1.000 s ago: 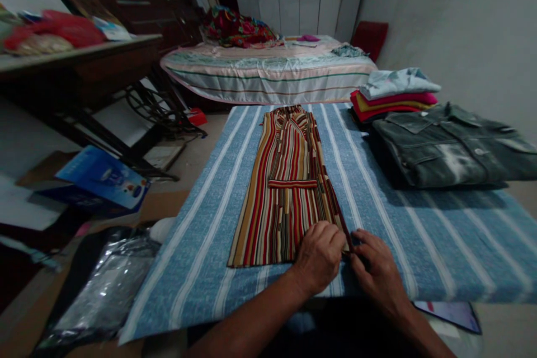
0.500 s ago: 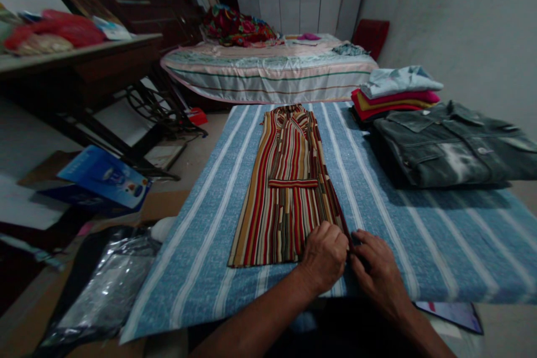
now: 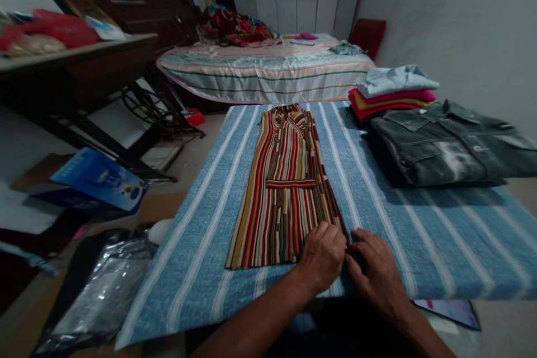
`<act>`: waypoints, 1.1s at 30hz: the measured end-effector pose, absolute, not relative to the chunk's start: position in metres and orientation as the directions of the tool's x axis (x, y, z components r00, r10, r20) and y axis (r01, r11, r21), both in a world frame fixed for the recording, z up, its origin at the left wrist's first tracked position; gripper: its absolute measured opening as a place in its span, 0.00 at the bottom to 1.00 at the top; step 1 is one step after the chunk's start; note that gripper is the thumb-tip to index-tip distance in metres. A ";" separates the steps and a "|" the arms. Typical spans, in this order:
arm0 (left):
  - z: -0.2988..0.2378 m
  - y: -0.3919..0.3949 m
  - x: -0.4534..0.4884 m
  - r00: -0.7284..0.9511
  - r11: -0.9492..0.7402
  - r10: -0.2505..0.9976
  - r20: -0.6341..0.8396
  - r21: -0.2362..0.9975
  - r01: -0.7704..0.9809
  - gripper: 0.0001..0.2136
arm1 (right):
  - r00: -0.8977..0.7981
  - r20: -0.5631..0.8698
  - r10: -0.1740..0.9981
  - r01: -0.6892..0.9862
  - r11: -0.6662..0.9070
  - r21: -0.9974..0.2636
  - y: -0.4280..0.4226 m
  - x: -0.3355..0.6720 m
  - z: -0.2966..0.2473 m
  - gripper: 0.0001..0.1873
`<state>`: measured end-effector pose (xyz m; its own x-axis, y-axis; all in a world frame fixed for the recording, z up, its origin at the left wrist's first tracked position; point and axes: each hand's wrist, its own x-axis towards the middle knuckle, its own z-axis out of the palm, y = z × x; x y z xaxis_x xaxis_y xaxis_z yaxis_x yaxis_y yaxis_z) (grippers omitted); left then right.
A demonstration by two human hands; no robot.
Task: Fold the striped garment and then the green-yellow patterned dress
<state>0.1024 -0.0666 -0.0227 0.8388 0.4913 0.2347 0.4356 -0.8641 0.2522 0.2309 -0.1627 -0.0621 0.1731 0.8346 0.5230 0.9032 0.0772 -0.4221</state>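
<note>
A long garment (image 3: 289,207) with red, tan, cream and dark stripes lies folded lengthwise on the blue striped cloth (image 3: 201,207). Its gathered neck end points away from me, its hem faces me. Across its middle runs a narrow band that looks like a cuff. At the lower right corner of the hem, my left hand (image 3: 323,251) is closed on the garment, knuckles up. Just to the right, my right hand (image 3: 377,268) has bent fingers, with thumb and fingertips at the same corner edge. The fabric between the fingertips is mostly hidden.
At the right lie a folded dark denim jacket (image 3: 453,145) and a stack of folded clothes (image 3: 394,89). A bed (image 3: 268,72) stands beyond the table. On the left are a sewing machine table (image 3: 79,53), a blue box (image 3: 100,179) and a clear plastic bag (image 3: 104,285).
The whole view has shifted slightly to the left. Both hands stay at the garment's lower right corner, with the right fingertips a little closer to the left hand.
</note>
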 end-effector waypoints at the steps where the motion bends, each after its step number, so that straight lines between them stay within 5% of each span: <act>1: -0.022 -0.066 0.102 0.840 -0.862 0.492 0.229 0.261 0.434 0.02 | 0.171 0.522 0.836 0.906 0.076 -0.417 -0.163 0.231 -0.062 0.06; 21: 0.000 -0.043 0.073 0.872 -0.805 0.468 0.146 0.479 0.351 0.02 | 0.194 0.520 0.832 0.934 0.006 -0.358 -0.158 0.231 -0.061 0.05; 33: 0.031 -0.012 0.022 0.829 -0.763 0.559 -0.022 0.378 0.524 0.05 | 0.089 0.598 0.796 0.935 0.140 -0.326 -0.158 0.231 -0.067 0.13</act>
